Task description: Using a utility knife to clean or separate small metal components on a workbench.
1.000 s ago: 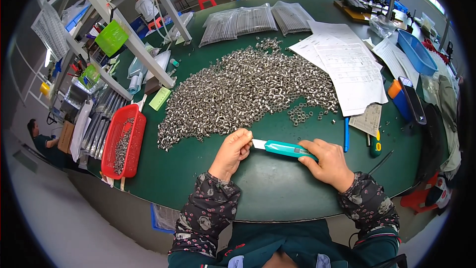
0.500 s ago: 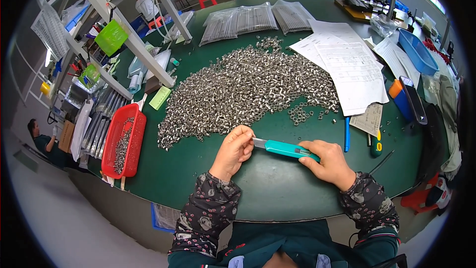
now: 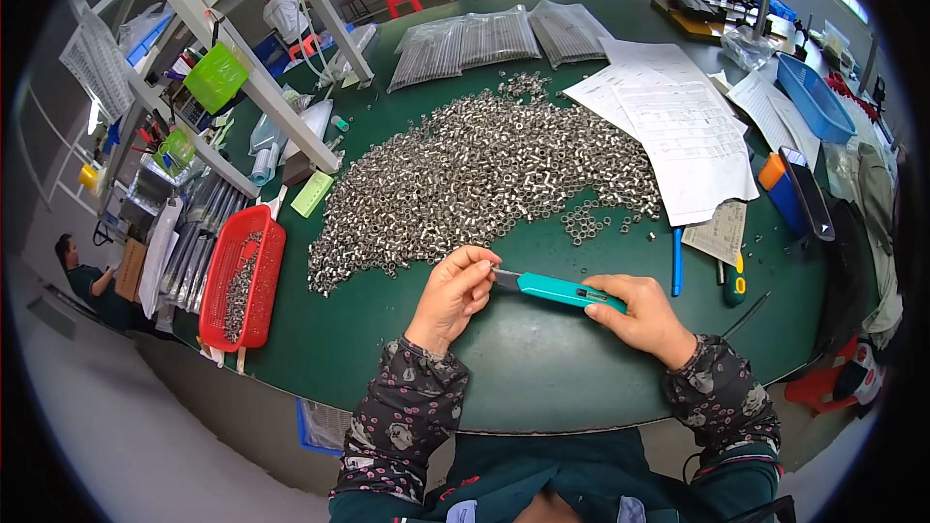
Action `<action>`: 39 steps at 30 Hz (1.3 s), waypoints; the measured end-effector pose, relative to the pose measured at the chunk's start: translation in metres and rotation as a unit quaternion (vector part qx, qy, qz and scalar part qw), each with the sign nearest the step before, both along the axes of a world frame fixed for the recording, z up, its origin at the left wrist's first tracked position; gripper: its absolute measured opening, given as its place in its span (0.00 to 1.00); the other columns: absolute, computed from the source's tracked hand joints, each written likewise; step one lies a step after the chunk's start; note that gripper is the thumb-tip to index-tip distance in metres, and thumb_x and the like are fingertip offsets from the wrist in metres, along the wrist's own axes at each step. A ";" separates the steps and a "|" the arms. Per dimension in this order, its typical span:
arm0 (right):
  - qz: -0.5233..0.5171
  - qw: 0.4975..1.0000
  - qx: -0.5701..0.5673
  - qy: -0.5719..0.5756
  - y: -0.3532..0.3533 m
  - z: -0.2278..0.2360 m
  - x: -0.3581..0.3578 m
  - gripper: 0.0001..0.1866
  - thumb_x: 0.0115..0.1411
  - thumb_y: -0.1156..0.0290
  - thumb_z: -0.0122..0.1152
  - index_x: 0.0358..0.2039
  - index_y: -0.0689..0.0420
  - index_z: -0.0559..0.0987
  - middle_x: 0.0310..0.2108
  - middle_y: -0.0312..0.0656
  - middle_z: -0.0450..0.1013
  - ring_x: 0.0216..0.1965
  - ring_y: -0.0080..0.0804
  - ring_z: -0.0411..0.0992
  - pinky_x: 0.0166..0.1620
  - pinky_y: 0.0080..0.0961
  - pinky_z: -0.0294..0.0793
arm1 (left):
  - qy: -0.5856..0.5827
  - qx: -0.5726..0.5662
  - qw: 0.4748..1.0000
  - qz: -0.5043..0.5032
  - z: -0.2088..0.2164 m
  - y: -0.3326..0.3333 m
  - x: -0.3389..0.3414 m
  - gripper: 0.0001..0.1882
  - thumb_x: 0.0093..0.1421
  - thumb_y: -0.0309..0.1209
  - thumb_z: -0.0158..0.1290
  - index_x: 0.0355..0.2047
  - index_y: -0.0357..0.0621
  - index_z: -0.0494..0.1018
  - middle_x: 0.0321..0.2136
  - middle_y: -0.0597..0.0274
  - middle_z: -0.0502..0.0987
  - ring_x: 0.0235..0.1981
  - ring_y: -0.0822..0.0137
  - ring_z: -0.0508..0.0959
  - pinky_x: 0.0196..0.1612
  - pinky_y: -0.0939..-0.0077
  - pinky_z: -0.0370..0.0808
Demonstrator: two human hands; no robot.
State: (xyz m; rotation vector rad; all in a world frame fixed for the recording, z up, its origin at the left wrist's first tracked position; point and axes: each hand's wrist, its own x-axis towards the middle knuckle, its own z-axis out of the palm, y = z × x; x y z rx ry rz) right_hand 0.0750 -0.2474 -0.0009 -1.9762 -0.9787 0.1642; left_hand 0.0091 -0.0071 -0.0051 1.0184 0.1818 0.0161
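A teal utility knife (image 3: 557, 290) lies across my right hand (image 3: 641, 314), its fingers wrapped over the handle. The extended blade points left, and its tip is at the fingertips of my left hand (image 3: 453, 296). That hand is closed in a pinch. Whatever sits between its thumb and forefinger is too small and covered to make out. Just beyond both hands spreads a wide heap of small metal rings (image 3: 475, 169) on the green table (image 3: 542, 378). A few loose rings (image 3: 583, 223) lie apart at the heap's near right side.
To the left stands a red basket (image 3: 263, 276) with metal rings inside. Bagged metal tubes (image 3: 499, 39) lie at the back. Paper sheets (image 3: 688, 145), a blue pen (image 3: 677, 261), a phone (image 3: 807, 196) and a blue tray (image 3: 816, 102) are on the right. A shelf post (image 3: 281, 97) rises at the left.
The knife has rolled slightly, so its blade now looks darker and the slider shows differently. Both hands stay in nearly the same place.
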 end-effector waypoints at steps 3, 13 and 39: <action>0.004 0.999 0.001 0.046 -0.001 0.002 0.000 0.14 0.48 0.63 0.56 0.34 0.58 0.75 0.29 0.47 0.72 0.30 0.44 0.70 0.33 0.32 0.68 | -0.003 0.019 1.000 -0.006 -0.003 0.001 0.000 0.05 0.57 0.28 0.45 0.30 0.38 0.67 0.19 0.67 0.67 0.13 0.84 0.59 0.11 0.93 0.52; -0.019 0.999 -0.023 -0.034 0.000 0.004 -0.004 0.15 0.49 0.61 0.55 0.35 0.55 0.75 0.27 0.45 0.72 0.28 0.44 0.70 0.32 0.33 0.68 | -0.005 0.051 0.999 0.004 -0.006 0.000 -0.001 0.06 0.57 0.30 0.46 0.27 0.40 0.67 0.17 0.69 0.66 0.11 0.85 0.58 0.12 0.93 0.52; -0.045 0.992 -0.053 -0.109 0.000 0.009 -0.008 0.14 0.47 0.63 0.57 0.34 0.54 0.75 0.20 0.43 0.67 0.21 0.42 0.67 0.24 0.32 0.65 | 0.046 0.092 0.995 0.002 -0.005 0.001 -0.001 0.11 0.58 0.35 0.45 0.21 0.45 0.64 0.15 0.73 0.62 0.09 0.86 0.54 0.10 0.93 0.48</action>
